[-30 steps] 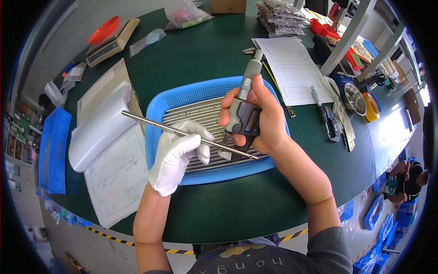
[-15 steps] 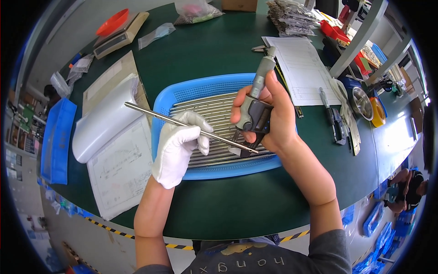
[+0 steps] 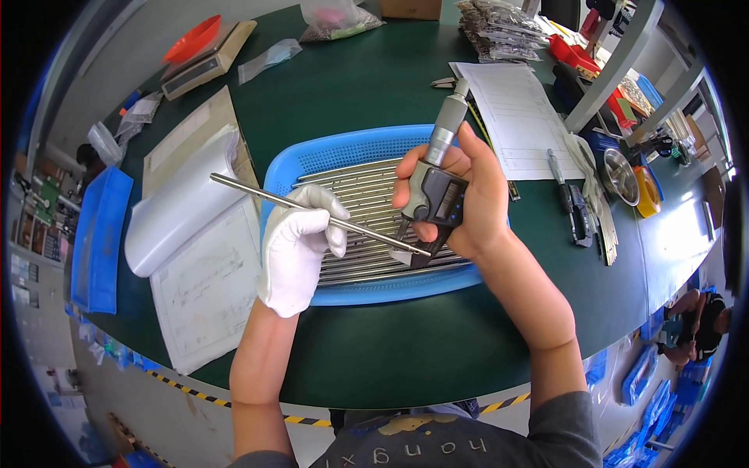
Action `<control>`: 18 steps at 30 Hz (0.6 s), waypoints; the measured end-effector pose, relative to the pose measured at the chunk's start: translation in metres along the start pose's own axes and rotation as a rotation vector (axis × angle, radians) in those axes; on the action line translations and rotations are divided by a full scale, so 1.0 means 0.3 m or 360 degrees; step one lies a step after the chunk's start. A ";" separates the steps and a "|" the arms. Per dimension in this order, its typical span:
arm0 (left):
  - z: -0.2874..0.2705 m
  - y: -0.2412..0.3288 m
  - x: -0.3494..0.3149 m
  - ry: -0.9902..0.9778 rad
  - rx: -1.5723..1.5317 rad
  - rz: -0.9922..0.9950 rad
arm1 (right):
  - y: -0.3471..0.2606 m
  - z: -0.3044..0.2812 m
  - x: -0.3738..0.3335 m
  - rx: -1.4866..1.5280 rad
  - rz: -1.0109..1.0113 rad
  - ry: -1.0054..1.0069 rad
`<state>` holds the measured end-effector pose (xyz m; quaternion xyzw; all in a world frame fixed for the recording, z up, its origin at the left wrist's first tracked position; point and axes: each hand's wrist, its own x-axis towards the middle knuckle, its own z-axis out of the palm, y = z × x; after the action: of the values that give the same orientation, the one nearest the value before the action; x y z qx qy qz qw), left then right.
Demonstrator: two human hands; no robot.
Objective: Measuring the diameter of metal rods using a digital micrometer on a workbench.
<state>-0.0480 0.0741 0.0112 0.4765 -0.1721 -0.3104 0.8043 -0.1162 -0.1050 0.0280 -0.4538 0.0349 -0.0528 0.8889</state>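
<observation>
My left hand (image 3: 295, 253), in a white glove, is closed round a thin metal rod (image 3: 257, 190). The rod slants down to the right, and its lower end lies at the jaws of a digital micrometer (image 3: 438, 187). Bare and closed, my right hand (image 3: 482, 195) grips that micrometer with its grey thimble pointing up and away. Whether the jaws touch the rod I cannot tell. Beneath both hands stands a blue perforated basket (image 3: 300, 154), in which many similar metal rods (image 3: 359, 181) lie side by side.
Papers (image 3: 199, 288) and a blue tray (image 3: 101, 242) are at left. A scale (image 3: 204, 58) with a red pan stands far left. To the right lie a printed sheet (image 3: 515, 117), a second micrometer (image 3: 573, 207) and a metal bowl (image 3: 620, 175). A person (image 3: 702, 324) is at far right.
The rod and my gloved left hand have shifted slightly left and up. The micrometer has turned a little, so its display faces me more. Both hands keep their hold.
</observation>
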 end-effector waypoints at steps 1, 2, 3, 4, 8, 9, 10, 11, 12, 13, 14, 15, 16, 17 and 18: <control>0.000 0.001 0.001 0.0004 0.0000 0.0001 | 0.000 0.001 0.000 0.0003 -0.0021 -0.0016; 0.001 0.001 0.001 0.0014 -0.0008 -0.0003 | -0.004 0.008 -0.004 -0.0020 0.0008 0.0041; 0.001 0.002 0.001 0.0024 -0.0015 -0.0007 | -0.004 0.008 -0.004 -0.0020 0.0009 0.0039; 0.001 0.001 0.002 0.0021 -0.0015 -0.0009 | -0.005 0.005 -0.005 -0.0069 0.0014 0.0036; -0.003 -0.005 0.002 0.0012 -0.0026 0.0017 | -0.011 0.007 -0.009 -0.0162 0.0009 0.0047; -0.006 -0.006 0.001 0.0015 -0.0082 0.0021 | -0.011 0.008 -0.010 -0.0163 0.0003 0.0056; -0.003 -0.004 0.001 0.0010 -0.0068 0.0029 | -0.013 0.010 -0.011 -0.0179 -0.0003 0.0062; -0.001 -0.005 0.002 -0.0001 -0.0071 0.0026 | -0.015 0.011 -0.013 -0.0194 -0.0008 0.0067; 0.001 -0.006 0.003 0.0009 -0.0083 0.0026 | -0.018 0.012 -0.016 -0.0178 -0.0001 0.0065; 0.001 -0.006 0.002 0.0030 -0.0090 0.0030 | -0.016 0.013 -0.014 -0.0177 -0.0001 0.0064; 0.003 -0.005 0.002 0.0031 -0.0090 0.0030 | -0.012 0.013 -0.013 -0.0190 -0.0023 0.0070; 0.007 -0.003 0.003 0.0049 -0.0087 0.0029 | -0.010 0.013 -0.011 -0.0204 -0.0044 0.0074; 0.007 0.000 0.001 0.0077 -0.0082 0.0031 | -0.008 0.016 -0.009 -0.0199 -0.0037 0.0064; 0.003 0.000 0.000 0.0089 -0.0078 0.0035 | -0.007 0.017 -0.008 -0.0154 -0.0027 0.0067; -0.002 -0.002 0.001 0.0079 -0.0086 0.0050 | -0.005 0.018 -0.007 -0.0109 -0.0016 0.0070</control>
<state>-0.0476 0.0742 0.0105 0.4593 -0.1510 -0.2903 0.8258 -0.1178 -0.1013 0.0324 -0.4829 0.0541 -0.0659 0.8715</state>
